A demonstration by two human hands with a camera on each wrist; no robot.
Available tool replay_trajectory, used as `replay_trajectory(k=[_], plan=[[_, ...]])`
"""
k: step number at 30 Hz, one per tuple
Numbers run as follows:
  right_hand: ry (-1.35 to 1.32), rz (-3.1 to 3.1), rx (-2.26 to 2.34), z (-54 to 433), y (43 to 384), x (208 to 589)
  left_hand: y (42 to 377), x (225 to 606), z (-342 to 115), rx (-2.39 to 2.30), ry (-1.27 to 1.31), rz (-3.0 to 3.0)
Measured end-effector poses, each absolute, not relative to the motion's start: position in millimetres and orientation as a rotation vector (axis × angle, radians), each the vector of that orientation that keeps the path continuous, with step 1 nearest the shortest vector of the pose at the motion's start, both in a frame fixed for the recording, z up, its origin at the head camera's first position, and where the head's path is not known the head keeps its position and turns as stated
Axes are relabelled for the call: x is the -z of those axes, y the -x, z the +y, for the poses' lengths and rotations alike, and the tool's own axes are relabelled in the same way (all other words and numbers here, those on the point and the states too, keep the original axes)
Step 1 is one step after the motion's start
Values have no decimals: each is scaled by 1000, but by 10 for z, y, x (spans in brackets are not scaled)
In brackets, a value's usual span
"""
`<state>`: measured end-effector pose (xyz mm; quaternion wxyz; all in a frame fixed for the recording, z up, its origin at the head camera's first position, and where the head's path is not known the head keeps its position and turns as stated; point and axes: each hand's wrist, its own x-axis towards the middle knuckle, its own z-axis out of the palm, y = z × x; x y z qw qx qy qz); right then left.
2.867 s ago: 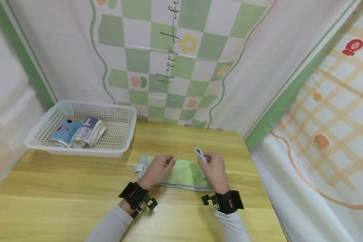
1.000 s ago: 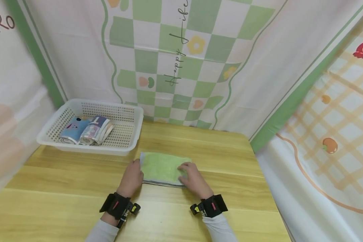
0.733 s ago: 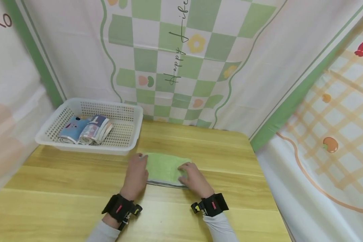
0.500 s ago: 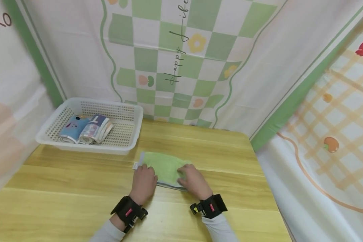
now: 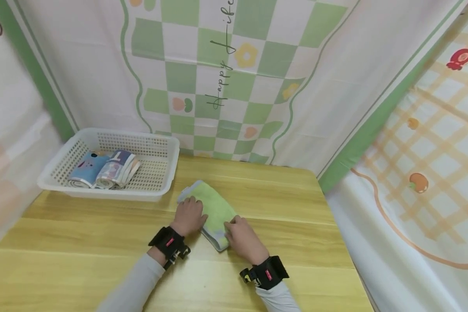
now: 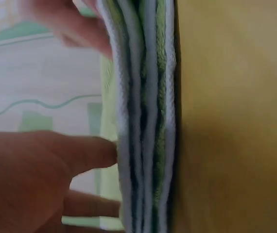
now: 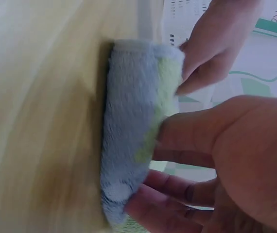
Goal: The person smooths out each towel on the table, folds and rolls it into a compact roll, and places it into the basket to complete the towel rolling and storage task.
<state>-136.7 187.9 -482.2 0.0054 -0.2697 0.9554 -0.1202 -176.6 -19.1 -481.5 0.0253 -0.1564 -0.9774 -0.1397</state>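
Observation:
A green towel with grey edges (image 5: 214,203), folded into a thick strip, lies slantwise on the table. My left hand (image 5: 189,215) rests on its upper left part, fingers laid across the top. The left wrist view shows several stacked layers along the near edge, with the left thumb (image 6: 92,153) against the top face. At the near right end, my right hand (image 5: 243,238) grips the towel's folded end. In the right wrist view, that rounded grey end (image 7: 129,111) faces the camera, with the right thumb (image 7: 187,131) on top and the other fingers curled at its far side.
A white perforated plastic basket (image 5: 167,173) stands at the back left of the wooden table (image 5: 281,203). Inside lie a blue folded towel (image 5: 87,169) and a patterned rolled towel (image 5: 115,171). Printed curtains (image 5: 249,99) hang behind and along both sides.
The right end, held up at first, has been folded over onto the towel. Since then the towel has turned clockwise, its left end swinging away and its right end coming nearer, with both hands on it.

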Motion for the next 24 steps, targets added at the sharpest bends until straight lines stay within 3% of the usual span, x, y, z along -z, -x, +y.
replay_trajectory(k=[15, 24], plan=[[825, 2955, 323, 1761, 1293, 4706, 2350, 4810, -165, 619, 1078, -3178], [860, 2864, 442, 1801, 1285, 4704, 2418, 4805, -112, 751, 1167, -3002]])
